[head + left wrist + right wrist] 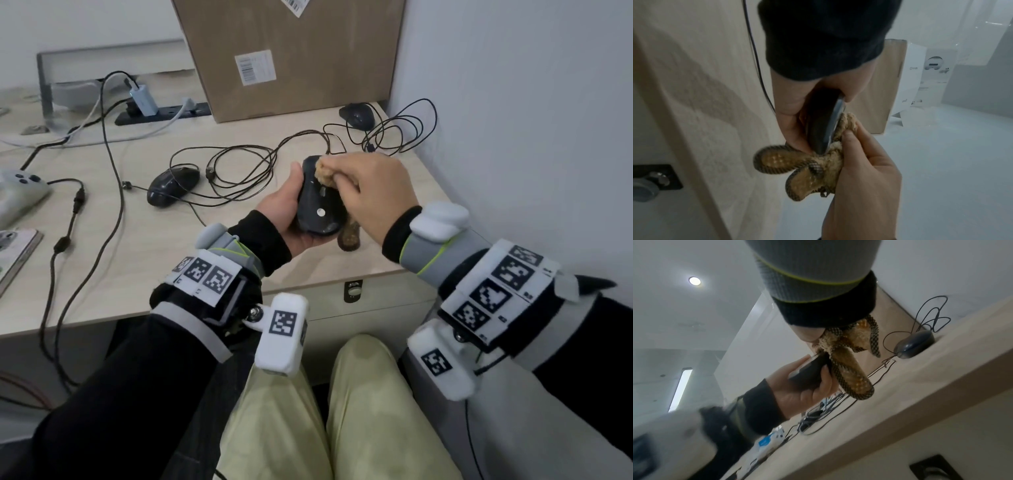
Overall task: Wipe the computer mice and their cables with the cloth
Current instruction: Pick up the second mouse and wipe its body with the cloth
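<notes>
Left hand (284, 212) cups the held mouse (317, 202) by its sides, underside up; light, slick plastic. Right hand (373, 192) pinches the soft cloth (323, 171) against it, above the tabletop (137, 274).

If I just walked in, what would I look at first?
First, the two hands in the middle: the left hand holds a black mouse above the desk's front edge while the right hand rubs it with a tan cloth. Behind them stands a big cardboard box, with two more mice and tangled cables lying beside it.
</notes>
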